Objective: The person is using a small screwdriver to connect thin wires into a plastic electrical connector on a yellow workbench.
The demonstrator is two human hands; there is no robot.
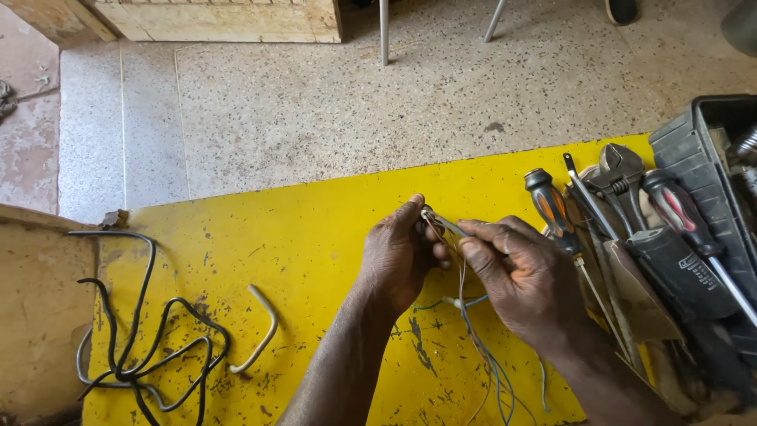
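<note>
My left hand (398,256) pinches the top end of a bundle of thin blue, white and brown wires (481,355) above a yellow table (300,229). My right hand (524,276) holds a slim metal tool (443,224) whose tip meets the wire ends between both hands' fingers. The wires trail down toward the table's near edge. What kind of tool it is I cannot tell.
Screwdrivers (552,213), a wrench (623,177) and other tools lie heaped at the right beside a black tray (694,146). A tangle of black cable (146,347) and a bent white cable piece (264,327) lie at the left. Speckled floor lies beyond the table.
</note>
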